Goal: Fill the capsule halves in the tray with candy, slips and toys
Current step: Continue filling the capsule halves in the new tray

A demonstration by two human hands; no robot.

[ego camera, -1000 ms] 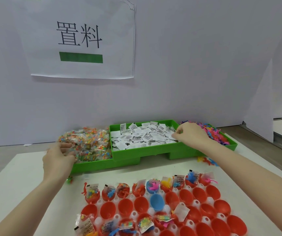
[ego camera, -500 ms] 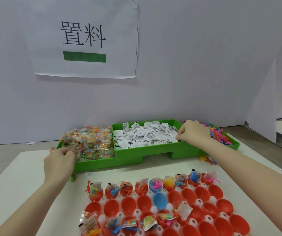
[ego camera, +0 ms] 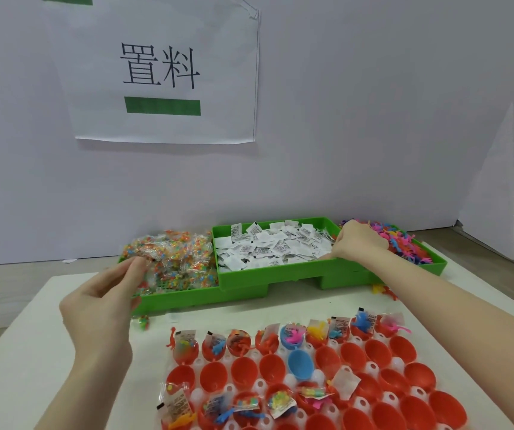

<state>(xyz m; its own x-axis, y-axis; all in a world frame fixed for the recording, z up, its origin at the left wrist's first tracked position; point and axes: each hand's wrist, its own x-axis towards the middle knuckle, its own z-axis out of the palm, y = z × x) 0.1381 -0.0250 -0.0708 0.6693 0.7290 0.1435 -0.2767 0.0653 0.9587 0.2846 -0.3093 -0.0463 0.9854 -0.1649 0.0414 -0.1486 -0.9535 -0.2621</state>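
Note:
A tray of red capsule halves [ego camera: 386, 380] lies near me, with one blue half [ego camera: 300, 363]; the far row and part of the near row hold candy, slips and toys. Behind it a green bin [ego camera: 280, 276] holds candy packets [ego camera: 175, 259] on the left, white paper slips [ego camera: 268, 245] in the middle and colourful toys [ego camera: 404, 243] on the right. My left hand [ego camera: 103, 302] pinches a clear candy packet at the left compartment's edge. My right hand [ego camera: 358, 240], fingers curled, pinches at the slips by the right end of the middle compartment.
A stray candy packet [ego camera: 143, 321] lies on the white table in front of the bin. Loose toys [ego camera: 384, 290] sit beside the bin's right end. A white wall with a paper sign [ego camera: 162, 72] stands close behind.
My left hand has drawn back from the candy pile toward me with a packet between its fingers. My right hand stays at the slips. The view has shifted downward.

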